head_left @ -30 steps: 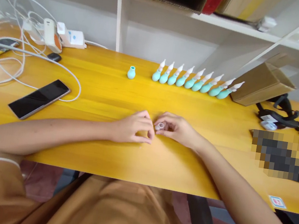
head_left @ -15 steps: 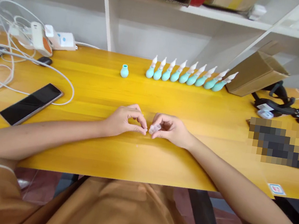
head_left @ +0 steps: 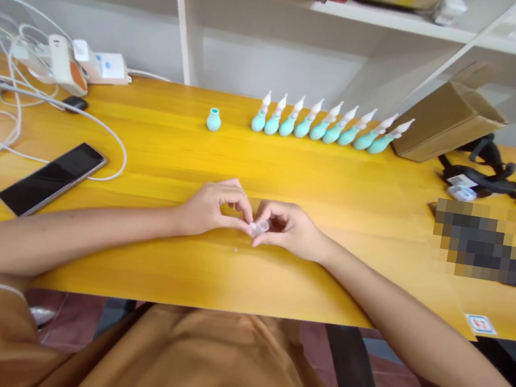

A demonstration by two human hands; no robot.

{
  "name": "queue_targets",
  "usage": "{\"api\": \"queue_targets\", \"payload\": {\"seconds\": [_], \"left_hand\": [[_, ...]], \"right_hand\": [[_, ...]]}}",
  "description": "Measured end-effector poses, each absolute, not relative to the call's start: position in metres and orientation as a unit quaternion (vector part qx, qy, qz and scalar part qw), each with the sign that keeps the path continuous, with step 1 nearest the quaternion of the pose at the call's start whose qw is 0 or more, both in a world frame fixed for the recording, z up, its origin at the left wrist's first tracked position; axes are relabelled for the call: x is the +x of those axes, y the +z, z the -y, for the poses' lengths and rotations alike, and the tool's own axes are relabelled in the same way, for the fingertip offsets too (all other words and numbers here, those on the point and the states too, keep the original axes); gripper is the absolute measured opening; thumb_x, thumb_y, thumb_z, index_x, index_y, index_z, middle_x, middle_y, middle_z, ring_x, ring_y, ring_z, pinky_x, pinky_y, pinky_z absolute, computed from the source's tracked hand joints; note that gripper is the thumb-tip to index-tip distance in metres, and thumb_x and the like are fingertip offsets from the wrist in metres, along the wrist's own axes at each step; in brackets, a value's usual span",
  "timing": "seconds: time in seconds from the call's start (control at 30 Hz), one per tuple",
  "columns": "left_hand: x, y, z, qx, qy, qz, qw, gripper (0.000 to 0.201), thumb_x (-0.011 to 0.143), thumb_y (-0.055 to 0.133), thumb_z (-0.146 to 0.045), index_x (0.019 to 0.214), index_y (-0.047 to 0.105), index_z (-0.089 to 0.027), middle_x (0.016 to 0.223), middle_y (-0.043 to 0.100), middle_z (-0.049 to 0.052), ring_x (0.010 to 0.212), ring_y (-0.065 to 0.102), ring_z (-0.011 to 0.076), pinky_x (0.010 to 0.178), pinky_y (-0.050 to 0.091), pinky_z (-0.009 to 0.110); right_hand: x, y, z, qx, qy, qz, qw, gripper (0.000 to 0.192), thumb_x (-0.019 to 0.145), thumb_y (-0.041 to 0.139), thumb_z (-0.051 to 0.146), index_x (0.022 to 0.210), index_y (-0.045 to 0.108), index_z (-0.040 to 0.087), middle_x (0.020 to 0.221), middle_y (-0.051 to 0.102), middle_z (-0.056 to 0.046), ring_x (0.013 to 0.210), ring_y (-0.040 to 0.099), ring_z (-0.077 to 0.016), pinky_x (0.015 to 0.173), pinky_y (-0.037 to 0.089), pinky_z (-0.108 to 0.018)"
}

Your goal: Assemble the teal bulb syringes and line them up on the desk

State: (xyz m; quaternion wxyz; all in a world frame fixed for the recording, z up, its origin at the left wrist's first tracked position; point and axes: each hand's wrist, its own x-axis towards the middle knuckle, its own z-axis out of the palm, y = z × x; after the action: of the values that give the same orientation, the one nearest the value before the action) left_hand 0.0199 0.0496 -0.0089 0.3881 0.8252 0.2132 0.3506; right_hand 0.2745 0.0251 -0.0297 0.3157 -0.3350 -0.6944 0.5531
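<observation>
Over the front middle of the table, my right hand (head_left: 289, 229) pinches a small clear plastic tube-like piece (head_left: 261, 227) between thumb and fingers. The fingertips of my left hand (head_left: 221, 209) meet its left end, closed on something tiny and pale that is mostly hidden. Behind the hands, a teal rubber bulb (head_left: 214, 121) stands upright with its neck open and no tip on it. To its right, several teal bulb aspirators (head_left: 302, 126) with clear pointed tips stand in a slanting row.
A phone (head_left: 52, 179) and white cables (head_left: 122, 147) lie at left, with chargers (head_left: 109, 68) behind. At right are a cardboard box (head_left: 448, 121), a black strapped device (head_left: 476, 177) and a blurred-out dark item (head_left: 483, 243). White shelving (head_left: 277, 64) closes off the back.
My right hand has moved left and slightly down, bringing the clear piece against my left fingertips. The gap between the hands has closed. The view has shifted slightly.
</observation>
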Motion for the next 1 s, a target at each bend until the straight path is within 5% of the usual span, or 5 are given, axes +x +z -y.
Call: {"api": "queue_targets", "payload": {"seconds": [0.3, 1.0], "left_hand": [[0.0199, -0.0084, -0.0498, 0.836, 0.339, -0.209, 0.378, 0.028, 0.090, 0.090, -0.047, 0.084, 0.079, -0.022, 0.087, 0.080, 0.003, 0.089, 0.066, 0.0199, 0.094, 0.051, 0.038], [0.0191, -0.0082, -0.0520, 0.860, 0.287, -0.170, 0.387, 0.028, 0.094, 0.087, -0.045, 0.082, 0.079, -0.022, 0.085, 0.080, 0.003, 0.080, 0.066, 0.0174, 0.094, 0.051, 0.038]], "right_hand": [[0.2713, -0.0248, -0.0245, -0.323, 0.507, 0.735, 0.312, 0.045, 0.074, 0.101, 0.052, 0.084, 0.072, 0.019, 0.077, 0.069, 0.003, 0.060, 0.046, -0.0098, 0.056, 0.036, -0.025], [0.2723, -0.0223, -0.0230, -0.279, 0.473, 0.776, 0.309, 0.036, 0.081, 0.098, 0.050, 0.088, 0.075, 0.022, 0.083, 0.073, 0.001, 0.068, 0.059, -0.0135, 0.065, 0.048, -0.028]]}}
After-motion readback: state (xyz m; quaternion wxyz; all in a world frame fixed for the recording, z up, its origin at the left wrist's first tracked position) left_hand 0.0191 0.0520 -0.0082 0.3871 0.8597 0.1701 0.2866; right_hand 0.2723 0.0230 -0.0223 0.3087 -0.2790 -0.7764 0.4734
